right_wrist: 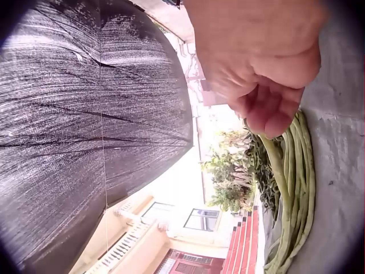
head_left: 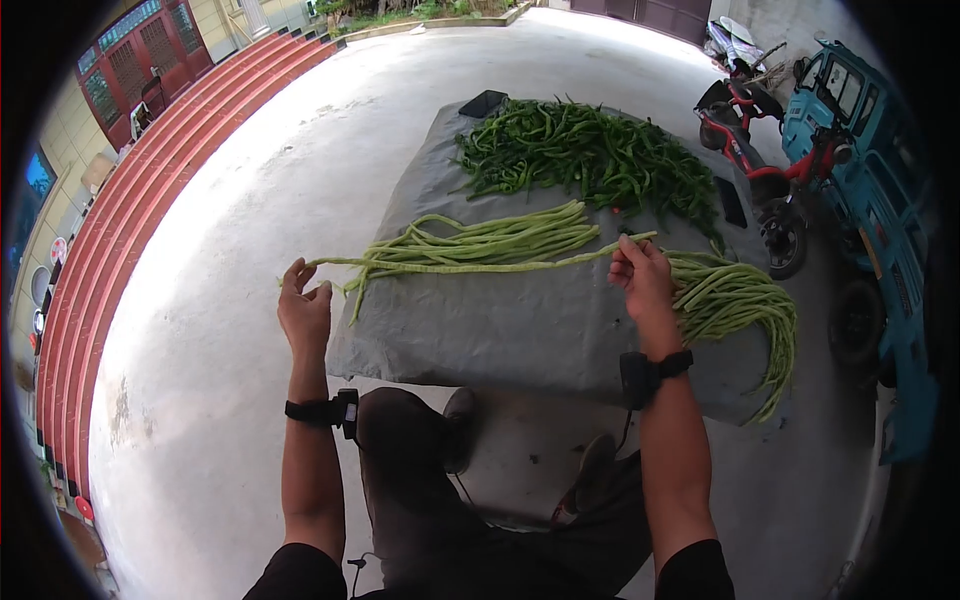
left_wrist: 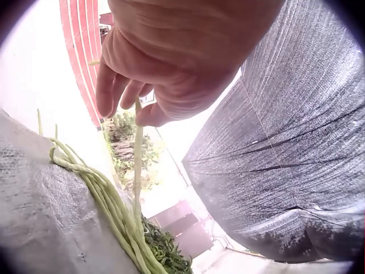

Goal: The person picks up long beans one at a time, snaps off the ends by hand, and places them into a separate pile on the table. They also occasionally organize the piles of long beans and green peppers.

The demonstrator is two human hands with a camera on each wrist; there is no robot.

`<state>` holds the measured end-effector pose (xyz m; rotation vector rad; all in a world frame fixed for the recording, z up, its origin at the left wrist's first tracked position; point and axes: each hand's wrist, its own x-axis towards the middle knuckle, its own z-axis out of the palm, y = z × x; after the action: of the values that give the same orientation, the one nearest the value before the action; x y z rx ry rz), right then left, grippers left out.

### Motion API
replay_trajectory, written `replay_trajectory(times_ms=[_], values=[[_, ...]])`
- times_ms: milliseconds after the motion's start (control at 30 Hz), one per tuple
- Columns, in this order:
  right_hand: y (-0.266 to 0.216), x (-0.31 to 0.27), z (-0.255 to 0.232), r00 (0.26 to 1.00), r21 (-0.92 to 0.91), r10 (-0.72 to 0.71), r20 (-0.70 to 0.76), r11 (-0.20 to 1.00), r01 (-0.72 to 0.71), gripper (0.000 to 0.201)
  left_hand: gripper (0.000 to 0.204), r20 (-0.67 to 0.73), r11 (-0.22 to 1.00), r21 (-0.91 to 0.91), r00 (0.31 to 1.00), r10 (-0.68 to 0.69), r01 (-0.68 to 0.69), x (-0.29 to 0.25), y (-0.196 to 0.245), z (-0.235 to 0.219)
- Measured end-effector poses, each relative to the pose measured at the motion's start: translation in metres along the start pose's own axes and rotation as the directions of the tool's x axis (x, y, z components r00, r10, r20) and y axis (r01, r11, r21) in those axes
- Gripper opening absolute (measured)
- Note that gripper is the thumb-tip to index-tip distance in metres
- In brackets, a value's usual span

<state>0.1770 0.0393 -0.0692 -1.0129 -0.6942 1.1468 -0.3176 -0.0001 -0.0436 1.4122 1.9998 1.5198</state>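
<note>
A person holds 1 long bean [head_left: 470, 267] stretched between both hands above a grey cloth [head_left: 500, 330] spread on the concrete ground. The left hand [head_left: 304, 310] pinches the bean's thin end between thumb and fingertips, out past the cloth's edge; the right hand [head_left: 641, 275] is clamped on the other end, fingers curled round it. Just beyond the bean, ahead of both hands, lies a small bundle of beans [head_left: 490, 238]; a bigger heap [head_left: 735, 300] sits just right of the right hand, draping off the cloth. Farther ahead is a pile of green peppers [head_left: 590, 150]. The bean looks taut, so a harder pull from either hand could snap it. The left pinch sits right at the tip and could slip, dropping that end onto the concrete. Lowered carelessly, it could drag the small bundle askew.
</note>
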Motion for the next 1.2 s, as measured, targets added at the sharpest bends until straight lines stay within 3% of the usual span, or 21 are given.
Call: replay_trajectory(times_ms=[167,367,467,567,600,667,767,867,933,1067,1200], values=[[0.027,0.035,0.029,0.996,0.025,0.085,0.006,0.996,-0.085,0.019,0.074,0.016,0.977,-0.206,0.999,-0.047,0.049,0.02,-0.033,0.003],[0.056,0.076,0.033,0.991,0.03,0.131,-0.023,0.991,-0.13,0.019,0.079,0.091,0.958,-0.256,0.99,-0.107,0.127,0.036,-0.046,0.004],[0.063,0.087,0.031,0.987,0.031,0.158,-0.03,0.987,-0.157,0.022,0.076,0.1,0.97,-0.144,0.978,-0.182,0.195,0.039,-0.053,0.01],[0.062,0.083,0.035,0.986,0.006,0.152,-0.072,0.988,-0.152,0.025,0.076,0.256,0.965,0.211,0.945,-0.205,0.152,0.049,-0.079,0.011],[0.062,0.082,0.035,0.987,-0.004,0.145,-0.073,0.989,-0.146,0.026,0.073,0.244,0.963,0.245,0.954,-0.171,0.11,0.046,-0.077,0.011],[0.063,0.079,0.032,0.99,-0.008,0.13,-0.061,0.991,-0.131,0.027,0.068,0.226,0.951,0.309,0.969,-0.097,0.023,0.036,-0.062,0.013],[0.062,0.069,0.026,0.994,0.016,0.11,-0.018,0.994,-0.11,0.025,0.058,0.227,0.977,0.213,0.972,-0.061,0.012,0.03,-0.051,0.017],[0.053,0.051,0.021,0.996,0.022,0.088,0.034,0.996,-0.088,0.022,0.047,0.302,0.998,0.062,0.953,-0.007,-0.013,0.027,-0.039,0.021],[0.045,0.032,0.015,0.994,-0.002,0.081,0.071,0.997,-0.081,0.019,0.036,0.379,0.988,-0.148,0.921,0.09,-0.036,0.023,-0.025,0.023],[0.01,-0.011,-0.002,0.992,-0.036,0.03,0.12,0.999,-0.026,0.019,0.04,0.436,0.985,-0.174,0.897,0.07,0.007,-0.006,0.059,0.021],[-0.024,-0.045,-0.024,0.992,-0.073,-0.079,0.098,0.994,0.086,0.021,0.033,0.435,0.963,-0.266,0.884,0.169,-0.054,-0.031,0.123,0.028]])
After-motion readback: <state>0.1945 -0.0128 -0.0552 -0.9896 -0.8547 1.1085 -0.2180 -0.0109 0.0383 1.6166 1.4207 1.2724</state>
